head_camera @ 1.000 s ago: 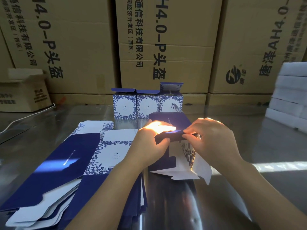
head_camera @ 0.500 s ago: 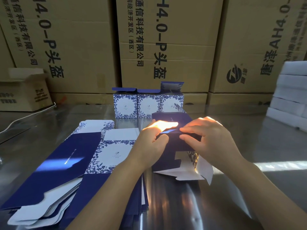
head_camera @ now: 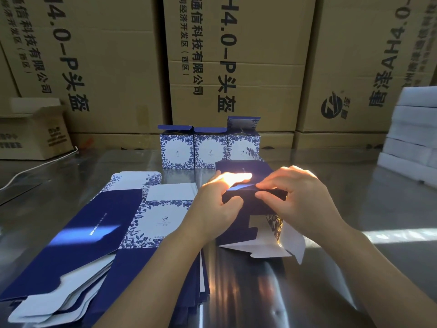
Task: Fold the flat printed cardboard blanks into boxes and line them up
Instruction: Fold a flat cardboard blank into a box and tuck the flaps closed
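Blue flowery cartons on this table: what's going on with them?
A person is folding one into a box. The left hand and right hand both pinch a dark blue flap of the half-formed box on the metal table. Three folded boxes stand side by side behind it. A stack of flat blanks lies to the left.

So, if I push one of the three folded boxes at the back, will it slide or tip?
Probably slide: the folded boxes are thin card, likely empty and light, on a smooth shiny table. A high push might tip one. They stand touching, so neighbours may shift too.
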The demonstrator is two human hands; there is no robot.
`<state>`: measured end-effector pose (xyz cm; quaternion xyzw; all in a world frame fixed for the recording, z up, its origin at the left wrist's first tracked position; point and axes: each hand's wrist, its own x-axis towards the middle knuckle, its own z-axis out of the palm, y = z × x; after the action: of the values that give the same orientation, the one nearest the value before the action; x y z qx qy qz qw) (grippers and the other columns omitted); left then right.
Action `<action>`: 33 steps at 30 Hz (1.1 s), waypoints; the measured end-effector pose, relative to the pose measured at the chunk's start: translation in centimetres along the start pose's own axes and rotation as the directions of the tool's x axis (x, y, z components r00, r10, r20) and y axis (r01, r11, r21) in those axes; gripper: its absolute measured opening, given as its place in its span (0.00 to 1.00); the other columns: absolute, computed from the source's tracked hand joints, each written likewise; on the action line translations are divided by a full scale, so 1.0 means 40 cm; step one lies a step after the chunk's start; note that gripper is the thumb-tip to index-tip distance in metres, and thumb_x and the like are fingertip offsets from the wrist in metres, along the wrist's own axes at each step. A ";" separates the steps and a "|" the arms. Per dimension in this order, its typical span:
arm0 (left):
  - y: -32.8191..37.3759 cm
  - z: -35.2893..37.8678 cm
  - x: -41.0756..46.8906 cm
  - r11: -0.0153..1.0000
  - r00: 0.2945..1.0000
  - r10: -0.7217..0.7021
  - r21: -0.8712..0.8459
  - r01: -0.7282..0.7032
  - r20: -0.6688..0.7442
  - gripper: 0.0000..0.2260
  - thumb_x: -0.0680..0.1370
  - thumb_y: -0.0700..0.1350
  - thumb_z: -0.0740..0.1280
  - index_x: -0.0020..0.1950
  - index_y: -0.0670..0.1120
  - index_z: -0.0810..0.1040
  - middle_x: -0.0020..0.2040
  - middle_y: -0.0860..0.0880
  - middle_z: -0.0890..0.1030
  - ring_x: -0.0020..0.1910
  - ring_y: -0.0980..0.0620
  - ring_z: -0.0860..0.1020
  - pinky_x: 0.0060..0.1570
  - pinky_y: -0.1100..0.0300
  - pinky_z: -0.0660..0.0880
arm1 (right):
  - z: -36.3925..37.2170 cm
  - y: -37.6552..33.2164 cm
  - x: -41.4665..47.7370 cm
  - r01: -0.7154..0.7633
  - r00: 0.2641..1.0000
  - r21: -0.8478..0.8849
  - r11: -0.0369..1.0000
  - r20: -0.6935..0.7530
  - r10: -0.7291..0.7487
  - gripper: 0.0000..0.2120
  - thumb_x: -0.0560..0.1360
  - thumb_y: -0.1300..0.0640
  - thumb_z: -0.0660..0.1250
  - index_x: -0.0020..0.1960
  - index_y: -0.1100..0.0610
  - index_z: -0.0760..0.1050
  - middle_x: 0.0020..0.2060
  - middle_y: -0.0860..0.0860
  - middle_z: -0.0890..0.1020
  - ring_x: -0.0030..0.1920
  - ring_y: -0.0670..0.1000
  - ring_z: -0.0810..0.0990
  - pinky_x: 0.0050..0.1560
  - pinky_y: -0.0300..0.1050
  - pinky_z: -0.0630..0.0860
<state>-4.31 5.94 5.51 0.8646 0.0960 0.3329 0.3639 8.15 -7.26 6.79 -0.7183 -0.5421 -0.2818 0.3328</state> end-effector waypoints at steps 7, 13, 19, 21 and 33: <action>0.020 0.001 -0.009 0.998 0.999 -0.022 -0.054 0.024 0.046 0.20 0.67 0.46 0.56 0.53 0.69 0.69 0.50 0.59 0.78 0.60 0.47 0.71 0.58 0.50 0.70 | -0.005 -0.007 -0.001 0.027 0.998 0.070 0.997 0.060 -0.031 0.07 0.71 0.49 0.71 0.46 0.49 0.84 0.42 0.42 0.82 0.43 0.43 0.74 0.48 0.36 0.67; 0.020 0.007 -0.008 1.000 0.998 -0.007 -0.004 0.007 0.063 0.22 0.67 0.48 0.57 0.58 0.66 0.70 0.64 0.55 0.75 0.69 0.51 0.67 0.66 0.50 0.66 | -0.014 -0.013 0.007 -0.002 0.999 0.072 0.997 0.050 -0.002 0.02 0.70 0.54 0.74 0.42 0.50 0.85 0.38 0.42 0.83 0.41 0.45 0.77 0.45 0.43 0.70; 0.010 0.009 -0.003 0.999 0.998 0.021 0.024 -0.023 0.057 0.20 0.68 0.49 0.58 0.56 0.70 0.67 0.65 0.55 0.74 0.70 0.53 0.66 0.67 0.48 0.66 | -0.013 -0.013 0.005 -0.007 0.998 0.052 0.999 0.056 0.004 0.02 0.70 0.53 0.74 0.43 0.49 0.85 0.39 0.42 0.83 0.42 0.45 0.77 0.45 0.42 0.69; 0.003 0.009 -0.002 0.998 0.999 0.036 0.044 -0.038 0.040 0.17 0.71 0.51 0.60 0.57 0.68 0.70 0.63 0.56 0.76 0.69 0.52 0.67 0.66 0.50 0.66 | -0.013 -0.011 0.007 -0.020 0.996 0.083 0.996 0.085 0.013 0.04 0.71 0.52 0.73 0.45 0.49 0.85 0.40 0.42 0.82 0.44 0.44 0.78 0.46 0.41 0.71; 0.000 0.028 0.003 0.981 0.969 0.177 0.107 -0.161 -0.170 0.06 0.75 0.43 0.70 0.46 0.42 0.83 0.47 0.56 0.80 0.50 0.60 0.75 0.64 0.70 0.62 | -0.008 0.003 0.002 -0.151 0.986 0.375 0.915 -0.006 0.165 0.11 0.76 0.52 0.66 0.37 0.43 0.82 0.34 0.38 0.83 0.41 0.38 0.80 0.45 0.33 0.72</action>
<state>-3.48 5.35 5.02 0.8521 0.0693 0.4343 0.2839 8.28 -7.51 7.02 -0.6780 -0.5197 -0.1594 0.4949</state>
